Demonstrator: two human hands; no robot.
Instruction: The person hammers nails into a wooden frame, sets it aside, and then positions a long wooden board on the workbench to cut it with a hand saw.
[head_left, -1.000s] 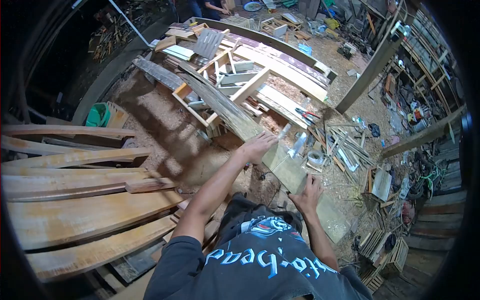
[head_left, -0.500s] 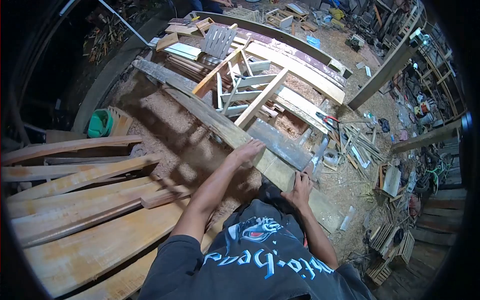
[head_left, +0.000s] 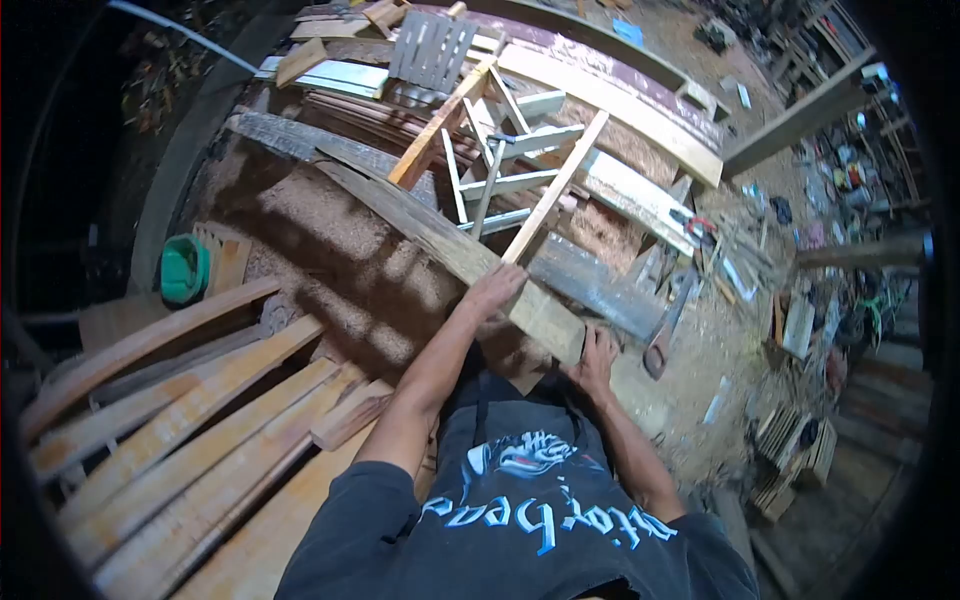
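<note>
A pale, short piece of board (head_left: 546,320) lies between my two hands, in line with a long weathered plank (head_left: 425,225). My left hand (head_left: 497,290) rests at its left end with the fingers closed over the wood. At the other end my right hand (head_left: 597,357) grips the cut edge, its thumb on the near side. A handsaw (head_left: 657,357) with a brown handle lies just right of my right hand. Behind the board is a grey wide plank (head_left: 595,285). Below the board hangs a brownish flat piece (head_left: 525,372), partly in shadow.
A wooden frame with white slats (head_left: 510,185) stands ahead, a hammer (head_left: 490,180) leaning on it. Red-handled pliers (head_left: 690,222) lie on a pale plank. Several long boards (head_left: 220,430) are stacked at left, near a green container (head_left: 185,268). A post (head_left: 800,120) rises at right.
The view has shifted and tilted downward. The right hand has moved slightly down the frame. More of the handsaw now shows, with its handle visible beside the right hand.
</note>
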